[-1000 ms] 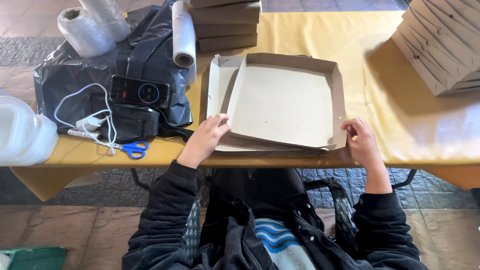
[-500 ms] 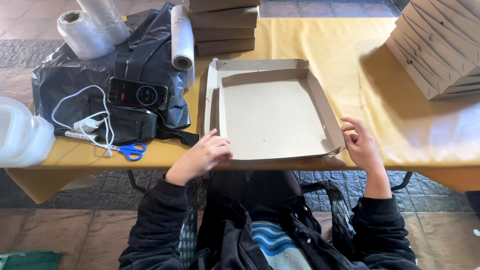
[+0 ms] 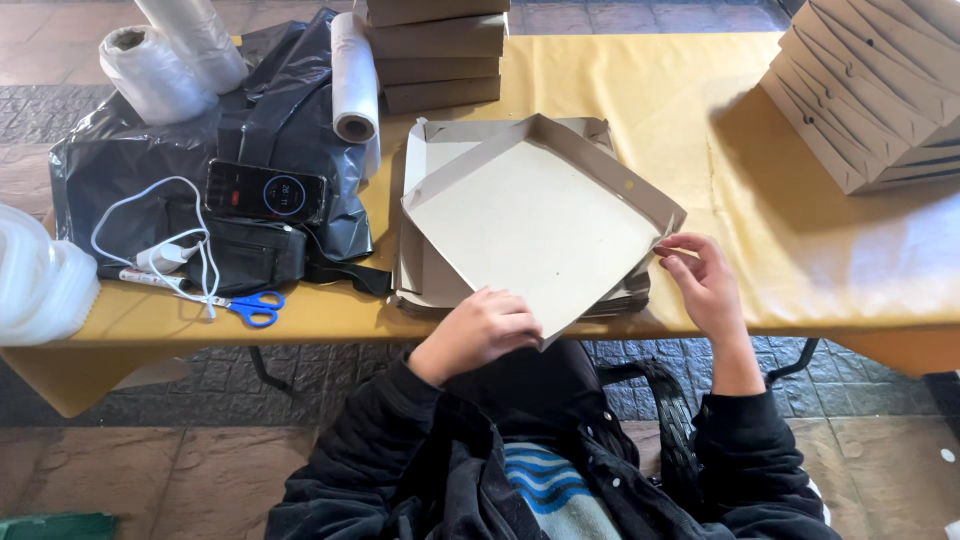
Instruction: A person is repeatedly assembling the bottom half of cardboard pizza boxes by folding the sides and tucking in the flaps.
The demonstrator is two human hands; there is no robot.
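A shallow brown cardboard box tray (image 3: 535,225) with folded-up sides is turned at an angle above a pile of flat cardboard blanks (image 3: 425,270) on the yellow table (image 3: 640,80). My left hand (image 3: 482,330) grips the tray's near corner. My right hand (image 3: 700,280) pinches its right corner between thumb and fingers. The tray is lifted slightly off the pile.
Folded boxes are stacked at the back centre (image 3: 435,50) and at the right (image 3: 870,90). A black plastic bag (image 3: 290,130) holds a phone (image 3: 265,192), a white cable (image 3: 150,250), a black pouch (image 3: 250,255). Blue scissors (image 3: 255,308), plastic rolls (image 3: 352,75) and clear containers (image 3: 35,280) lie left.
The tray has been turned clockwise from square to diagonal. My left hand slid along the near edge to the corner; my right hand stayed at the right corner.
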